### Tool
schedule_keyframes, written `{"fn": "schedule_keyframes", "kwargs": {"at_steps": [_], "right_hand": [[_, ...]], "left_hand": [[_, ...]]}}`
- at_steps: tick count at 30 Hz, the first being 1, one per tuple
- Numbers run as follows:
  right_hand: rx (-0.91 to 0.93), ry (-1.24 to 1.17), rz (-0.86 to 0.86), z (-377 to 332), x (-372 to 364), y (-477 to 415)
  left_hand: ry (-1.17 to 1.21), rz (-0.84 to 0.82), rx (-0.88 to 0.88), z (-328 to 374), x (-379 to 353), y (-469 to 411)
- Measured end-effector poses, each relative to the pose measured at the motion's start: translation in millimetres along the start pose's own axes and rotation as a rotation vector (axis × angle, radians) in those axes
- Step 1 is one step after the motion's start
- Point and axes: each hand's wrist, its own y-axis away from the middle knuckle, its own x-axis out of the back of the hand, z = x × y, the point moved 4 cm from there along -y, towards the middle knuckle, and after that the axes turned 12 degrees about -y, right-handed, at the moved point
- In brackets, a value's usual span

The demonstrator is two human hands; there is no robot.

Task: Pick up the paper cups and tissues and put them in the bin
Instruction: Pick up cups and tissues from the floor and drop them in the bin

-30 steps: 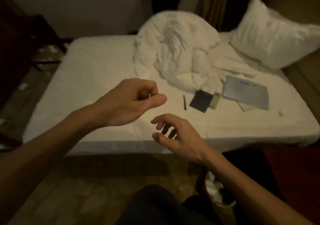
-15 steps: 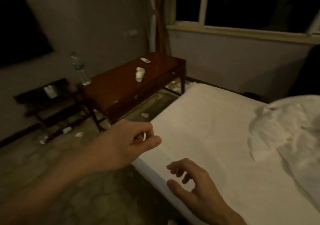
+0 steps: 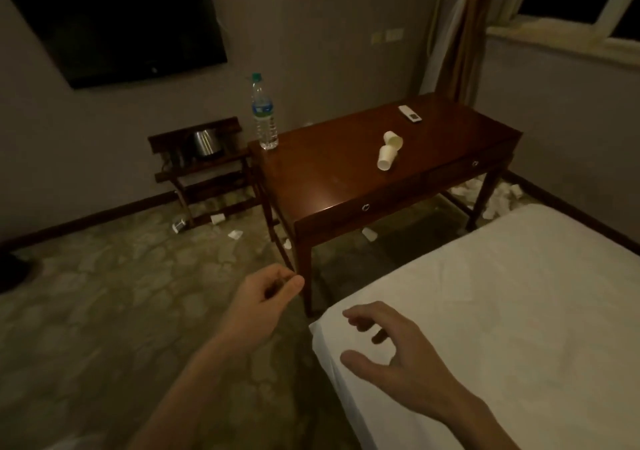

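Head view: the camera is looking down across a dim room, with both bare forearms reaching forward.
Left hand (image 3: 265, 297): it is hanging over the floor just in front of the near leg of the surface (image 3: 322, 186). Its grip is drawn together, the fingers curling in and the thumb tip pressing on the forefinger. Whether anything is sitting in that pinch I cannot tell.
Right hand (image 3: 391, 349): it is hovering over the near corner of the bed (image 3: 502, 293). Its grip is standing apart, with the fingers spreading and loosely bending and nothing between them.
Paper cups (image 3: 389, 149): two white ones are lying on the surface, touching each other, well beyond both hands. One is resting on its side and the other is tipping against it.
Tissues (image 3: 497, 196): a crumpled white heap is lying on the floor by the far right leg of the surface, well apart from either grip. Smaller scraps (image 3: 234, 234) are lying on the floor under and near the rack (image 3: 199, 172), ahead of the left hand.
Water bottle (image 3: 264, 113): it is standing upright on the far left corner of the surface.
Remote (image 3: 409, 113): it is lying flat near the far right end of the surface, beyond the cups.
Metal pot (image 3: 206, 143): it is sitting on top of the rack, against the wall.
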Motion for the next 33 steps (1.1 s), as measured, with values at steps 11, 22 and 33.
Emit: {"fn": "schedule_keyframes", "kwargs": {"at_steps": [11, 22, 33], "right_hand": [[-0.216, -0.102, 0.188, 78.7, -9.4, -266.2], [-0.551, -0.187, 0.429, 122.9, 50.6, -413.6], [-0.735, -0.169, 0.549, 235.7, 189.0, -540.2]], "left_hand": [[0.246, -0.117, 0.211, -134.2, -21.4, -263.9], [0.405, -0.520, 0.520, -172.1, -81.7, -469.2], [0.513, -0.637, 0.714, -143.4, -191.5, -608.1]]}}
